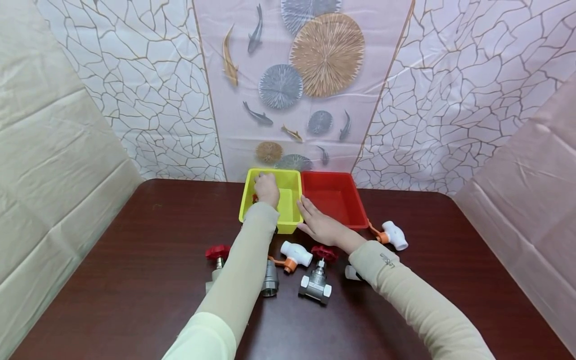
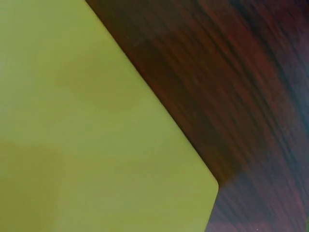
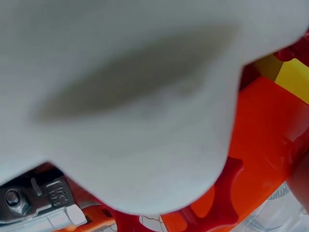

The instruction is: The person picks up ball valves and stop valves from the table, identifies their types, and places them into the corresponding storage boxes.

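Observation:
My left hand (image 1: 266, 189) reaches down into the yellow bin (image 1: 288, 202), back of the hand up. Its fingertips are hidden, so any hold is unclear. A small red part (image 1: 255, 198) shows just beside it in the bin. The left wrist view has only the bin's yellow wall (image 2: 106, 121) and the tabletop. With fingers stretched out, my right hand (image 1: 321, 225) lies against the yellow bin's front right corner, before the red bin (image 1: 333, 200). Below that hand stands a metal valve (image 1: 316, 285) with a red handwheel (image 1: 324, 253). A pale blurred shape fills much of the right wrist view.
On the dark table (image 1: 153, 260) are a white valve (image 1: 297, 254) with an orange handle, another white valve (image 1: 393, 235) at right, and a red-wheeled valve (image 1: 218, 252) at left. My sleeves partly cover a metal fitting (image 1: 270, 280) and a white piece (image 1: 352, 272).

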Available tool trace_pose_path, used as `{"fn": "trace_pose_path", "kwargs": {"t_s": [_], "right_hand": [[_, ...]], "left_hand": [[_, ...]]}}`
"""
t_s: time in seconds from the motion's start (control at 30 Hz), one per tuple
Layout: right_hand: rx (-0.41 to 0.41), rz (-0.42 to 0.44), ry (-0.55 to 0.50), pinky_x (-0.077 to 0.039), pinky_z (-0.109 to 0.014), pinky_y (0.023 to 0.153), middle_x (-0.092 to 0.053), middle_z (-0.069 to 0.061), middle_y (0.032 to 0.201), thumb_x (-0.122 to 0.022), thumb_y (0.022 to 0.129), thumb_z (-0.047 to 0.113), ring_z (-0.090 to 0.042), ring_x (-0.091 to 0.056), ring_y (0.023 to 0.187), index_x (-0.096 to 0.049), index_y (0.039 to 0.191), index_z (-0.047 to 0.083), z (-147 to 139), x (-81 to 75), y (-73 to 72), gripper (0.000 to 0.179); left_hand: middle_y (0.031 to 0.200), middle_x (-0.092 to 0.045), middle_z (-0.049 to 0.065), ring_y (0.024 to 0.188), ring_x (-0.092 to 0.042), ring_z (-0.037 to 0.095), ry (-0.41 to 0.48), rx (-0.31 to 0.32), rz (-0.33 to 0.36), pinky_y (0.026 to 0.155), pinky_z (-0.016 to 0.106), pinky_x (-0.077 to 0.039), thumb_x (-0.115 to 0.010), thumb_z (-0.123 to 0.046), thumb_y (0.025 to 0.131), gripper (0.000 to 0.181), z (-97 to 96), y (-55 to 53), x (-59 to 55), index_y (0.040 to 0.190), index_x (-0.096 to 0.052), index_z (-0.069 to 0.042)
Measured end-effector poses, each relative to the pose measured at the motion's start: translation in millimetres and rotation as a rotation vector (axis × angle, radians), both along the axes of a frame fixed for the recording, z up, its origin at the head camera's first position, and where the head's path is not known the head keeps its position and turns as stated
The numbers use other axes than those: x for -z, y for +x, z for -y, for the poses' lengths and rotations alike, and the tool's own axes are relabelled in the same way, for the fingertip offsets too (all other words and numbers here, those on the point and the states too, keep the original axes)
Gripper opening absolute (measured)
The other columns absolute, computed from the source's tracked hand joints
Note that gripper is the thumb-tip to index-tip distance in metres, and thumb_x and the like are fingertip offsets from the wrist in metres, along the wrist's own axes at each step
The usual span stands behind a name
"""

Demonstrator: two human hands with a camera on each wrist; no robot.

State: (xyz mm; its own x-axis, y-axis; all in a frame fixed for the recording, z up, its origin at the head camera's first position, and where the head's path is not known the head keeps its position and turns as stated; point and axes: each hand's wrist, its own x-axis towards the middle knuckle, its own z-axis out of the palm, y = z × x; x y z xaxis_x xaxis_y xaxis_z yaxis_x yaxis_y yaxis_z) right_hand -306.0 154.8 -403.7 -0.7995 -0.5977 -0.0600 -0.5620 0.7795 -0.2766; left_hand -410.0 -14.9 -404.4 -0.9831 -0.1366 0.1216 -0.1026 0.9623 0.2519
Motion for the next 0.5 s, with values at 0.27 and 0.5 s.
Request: {"fn": "trace_pose_path", "kwargs": {"t_s": [0.27,0.5], "right_hand": [[0.019,0.001,0.018,-0.027,-0.043,0.114,-0.001,-0.014,0.159,-0.042,0.099,0.038,-0.028,-0.003,0.147,-0.005,0.151,0.006,-0.6,-0.5,-0.8,0.072],[0.005,-0.002,0.003,-0.027,-0.045,0.114,-0.003,-0.017,0.159,-0.044,0.099,0.035,-0.032,-0.005,0.147,-0.008,0.15,0.001,1.2,-2.4,1.7,0.071]], "left_hand": [[0.115,-0.062,0.018,0.108,-0.057,0.033,-0.011,0.043,0.036,0.083,0.039,-0.055,-0.062,-0.01,0.09,0.024,0.8,-2.0,3.8,0.114,-0.066,-0.005],[0.112,-0.064,0.016,0.101,-0.06,0.031,-0.035,0.037,0.075,0.076,0.043,-0.055,-0.057,-0.012,0.093,0.021,2.7,0.2,1.0,0.112,-0.067,-0.008]]}}
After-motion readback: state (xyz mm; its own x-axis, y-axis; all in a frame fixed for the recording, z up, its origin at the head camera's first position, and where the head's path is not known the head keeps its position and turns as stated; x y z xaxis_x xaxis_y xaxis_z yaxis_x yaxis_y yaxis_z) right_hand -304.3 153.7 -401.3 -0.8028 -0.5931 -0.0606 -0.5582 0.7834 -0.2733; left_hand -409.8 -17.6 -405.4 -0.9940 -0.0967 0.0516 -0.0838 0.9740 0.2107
